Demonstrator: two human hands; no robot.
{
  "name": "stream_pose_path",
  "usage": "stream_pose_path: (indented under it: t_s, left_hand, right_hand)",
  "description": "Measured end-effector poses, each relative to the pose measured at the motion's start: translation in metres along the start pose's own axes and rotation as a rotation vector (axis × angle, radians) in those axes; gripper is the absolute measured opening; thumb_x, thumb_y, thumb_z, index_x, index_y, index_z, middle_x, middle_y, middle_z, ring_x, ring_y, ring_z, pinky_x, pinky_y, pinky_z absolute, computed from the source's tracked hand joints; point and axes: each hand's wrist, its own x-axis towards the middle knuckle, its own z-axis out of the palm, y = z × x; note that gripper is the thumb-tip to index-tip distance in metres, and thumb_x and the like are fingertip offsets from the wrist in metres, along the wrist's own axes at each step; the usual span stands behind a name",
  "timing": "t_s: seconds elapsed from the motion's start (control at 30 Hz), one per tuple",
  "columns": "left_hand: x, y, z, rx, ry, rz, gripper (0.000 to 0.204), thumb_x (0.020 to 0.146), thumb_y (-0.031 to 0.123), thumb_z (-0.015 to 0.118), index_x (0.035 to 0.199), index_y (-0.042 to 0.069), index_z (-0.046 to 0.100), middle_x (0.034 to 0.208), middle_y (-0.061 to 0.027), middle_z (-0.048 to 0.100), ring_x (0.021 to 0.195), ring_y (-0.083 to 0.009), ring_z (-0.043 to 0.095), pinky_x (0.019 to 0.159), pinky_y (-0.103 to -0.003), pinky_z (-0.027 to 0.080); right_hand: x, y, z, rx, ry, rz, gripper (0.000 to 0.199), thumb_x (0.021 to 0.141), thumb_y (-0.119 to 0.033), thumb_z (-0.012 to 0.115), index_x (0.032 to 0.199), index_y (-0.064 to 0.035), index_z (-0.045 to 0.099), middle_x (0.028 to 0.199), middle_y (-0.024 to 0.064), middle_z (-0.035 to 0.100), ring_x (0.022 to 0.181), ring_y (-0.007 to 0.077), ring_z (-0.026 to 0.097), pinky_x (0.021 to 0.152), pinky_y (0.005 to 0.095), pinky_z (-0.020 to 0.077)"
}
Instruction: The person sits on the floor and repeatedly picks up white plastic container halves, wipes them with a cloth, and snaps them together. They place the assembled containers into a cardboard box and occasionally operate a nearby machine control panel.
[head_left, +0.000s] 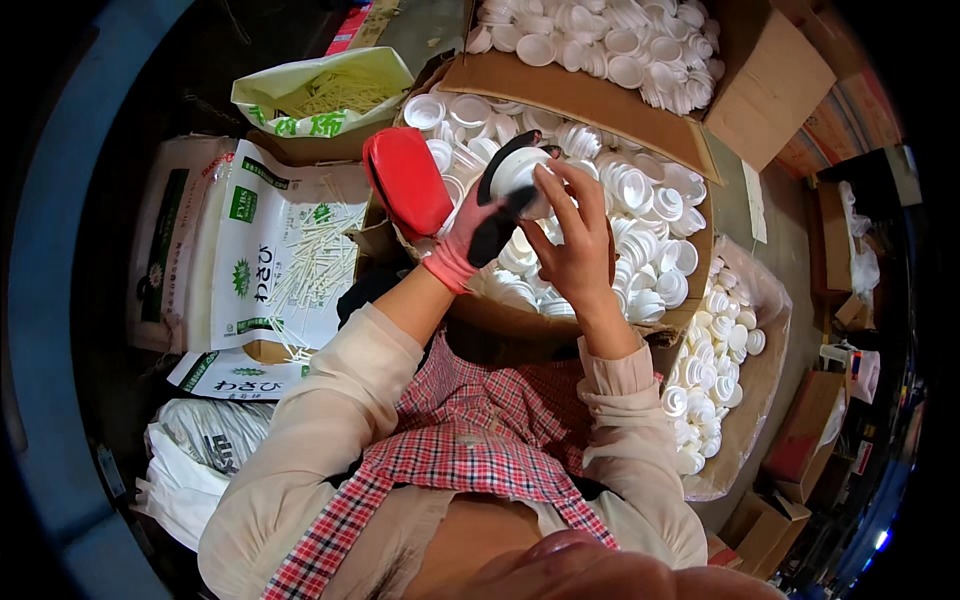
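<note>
Left hand (470, 235), in a pink and black glove, grips a small white cup (520, 172) over the near cardboard box (560, 90), which is heaped with matching white cups. Right hand (578, 245), bare, closes its fingers on the same cup. A red scoop (408, 180) rests at the box's left edge. A 2nd box (770, 80) behind, and a clear bag (740, 420) at right, hold more cups. Open bags at left (300, 250) hold white sticks.

Cap (520, 172) held above box of caps (640, 215); bag of sticks (290, 250) lies left
</note>
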Motion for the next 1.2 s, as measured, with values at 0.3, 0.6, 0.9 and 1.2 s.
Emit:
stream_pose_path:
  t_s: [0.3,0.6,0.9,1.2]
  left_hand:
    - [0.002,-0.010,-0.009,0.252,0.147,-0.133,0.065,0.079,0.017,0.065,0.135,-0.001,0.039,0.132,-0.0093,0.047,0.117,-0.0157,0.047,0.099,-0.029,0.037]
    - [0.018,-0.028,-0.048,0.757,0.144,-0.365,0.069,0.078,0.015,0.068,0.137,0.001,0.034,0.135,-0.0109,0.043,0.122,-0.0189,0.042,0.103,-0.032,0.033]
    - [0.103,0.168,-0.076,1.552,0.818,0.278,0.058,0.082,0.005,0.057,0.135,-0.001,0.033,0.131,-0.0164,0.046,0.123,-0.0249,0.043,0.103,-0.034,0.032]
    - [0.261,0.589,-0.037,1.670,1.191,1.049,0.058,0.083,0.016,0.062,0.131,-0.004,0.035,0.126,-0.0202,0.049,0.117,-0.0324,0.047,0.099,-0.036,0.036]
  right_hand:
    - [0.003,0.037,0.001,1.137,-0.100,0.812,0.046,0.079,-0.009,0.070,0.119,0.0024,0.051,0.106,0.0085,0.059,0.095,0.0145,0.056,0.081,0.0273,0.0451]
    - [-0.031,0.106,0.022,1.288,-0.035,1.053,0.042,0.079,-0.011,0.065,0.116,0.0040,0.052,0.111,0.0114,0.057,0.103,0.0203,0.054,0.093,0.0310,0.0404]
    - [0.011,0.102,0.039,1.504,-0.114,1.332,0.038,0.087,-0.017,0.061,0.117,0.0027,0.050,0.108,0.0101,0.057,0.095,0.0195,0.057,0.082,0.0316,0.0481]
    - [0.097,0.026,-0.009,1.161,-0.409,1.649,0.025,0.087,-0.003,0.056,0.112,-0.0024,0.055,0.097,0.0093,0.061,0.085,0.0200,0.060,0.076,0.0372,0.0523]
